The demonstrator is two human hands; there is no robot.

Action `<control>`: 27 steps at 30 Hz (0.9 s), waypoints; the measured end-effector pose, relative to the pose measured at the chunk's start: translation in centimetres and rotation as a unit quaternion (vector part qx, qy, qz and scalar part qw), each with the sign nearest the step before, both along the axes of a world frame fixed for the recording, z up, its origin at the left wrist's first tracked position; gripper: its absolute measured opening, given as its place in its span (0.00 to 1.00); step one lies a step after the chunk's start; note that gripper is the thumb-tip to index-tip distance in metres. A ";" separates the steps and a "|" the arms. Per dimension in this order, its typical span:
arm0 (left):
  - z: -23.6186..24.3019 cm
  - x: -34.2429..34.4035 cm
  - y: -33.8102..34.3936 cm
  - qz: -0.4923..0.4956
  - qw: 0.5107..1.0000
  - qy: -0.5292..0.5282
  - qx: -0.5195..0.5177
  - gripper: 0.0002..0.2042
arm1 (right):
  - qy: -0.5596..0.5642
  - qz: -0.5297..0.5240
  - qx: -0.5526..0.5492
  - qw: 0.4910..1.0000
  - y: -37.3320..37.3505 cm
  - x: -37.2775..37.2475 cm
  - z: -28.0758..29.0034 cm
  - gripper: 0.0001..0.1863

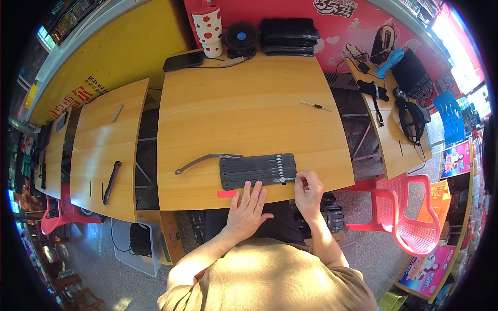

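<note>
A flat stack of dark grey strips (249,171) with a column of pale marks near its right end lies by the front edge of the wooden table (244,103). A longer curved strip (197,162) reaches left from its top. My left hand (246,212) has its fingers stretched out, their tips at the stack's lower edge, beside a red tab (226,193). At the stack's right corner my right hand (308,193) is closed in a pinch; what is between the fingertips is hidden. A thin rod-like item (316,105) lies farther back.
At the back stand a spotted tumbler (206,31), a black fan (240,36), a phone (182,60) and black folded items (288,36). Side tables (104,155) flank mine, the right one holding straps (410,116) and a blue fan (390,63). Pink chairs (410,223) stand nearby.
</note>
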State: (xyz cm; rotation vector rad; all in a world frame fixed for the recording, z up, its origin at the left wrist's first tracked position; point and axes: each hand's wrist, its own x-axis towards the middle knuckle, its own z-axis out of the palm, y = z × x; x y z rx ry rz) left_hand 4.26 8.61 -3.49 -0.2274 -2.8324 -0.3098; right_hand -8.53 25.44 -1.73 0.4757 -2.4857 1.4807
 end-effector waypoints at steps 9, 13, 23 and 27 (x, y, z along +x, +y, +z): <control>0.8 -0.7 0.6 0.023 1.000 -0.005 -0.017 0.45 | 0.032 -0.001 0.004 0.999 -0.2 -0.3 -0.1 0.09; 0.9 -0.7 0.5 0.022 0.999 -0.014 -0.019 0.45 | 0.015 -0.009 0.037 0.999 -0.3 -0.3 0.2 0.09; 1.3 -0.2 -0.1 0.001 0.999 -0.052 0.011 0.39 | 0.182 0.116 0.226 0.950 -2.2 4.2 1.0 0.25; 0.4 0.9 -0.8 0.051 0.999 -0.007 -0.012 0.37 | 0.204 0.160 0.270 0.927 -3.3 5.1 0.2 0.27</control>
